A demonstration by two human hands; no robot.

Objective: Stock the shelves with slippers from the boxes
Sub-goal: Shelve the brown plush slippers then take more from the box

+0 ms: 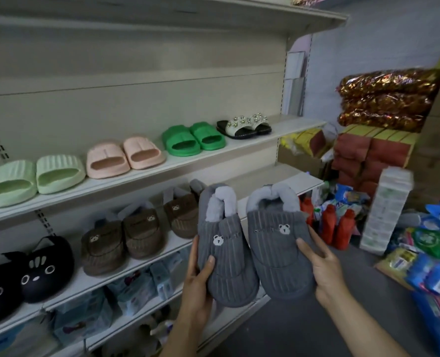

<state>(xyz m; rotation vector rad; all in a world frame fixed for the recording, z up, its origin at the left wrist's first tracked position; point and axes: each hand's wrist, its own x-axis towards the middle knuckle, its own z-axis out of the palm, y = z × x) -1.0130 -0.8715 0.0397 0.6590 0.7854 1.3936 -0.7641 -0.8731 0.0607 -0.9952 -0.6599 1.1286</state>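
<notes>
I hold a pair of grey ribbed slippers with small bear badges in front of the shelves. My left hand grips the left grey slipper by its toe end. My right hand grips the right grey slipper the same way. Both heels point up toward the lower shelf. On that shelf stand brown bear slippers and black cat slippers. The upper shelf carries light green slides, pink slides, green slides and black flower sandals.
Bare shelf boards lie at the right ends of both shelves. Packaged goods fill the bottom shelf. On the floor to the right are red bottles, a tall white carton, stacked boxes, gold foil bags and blue packets.
</notes>
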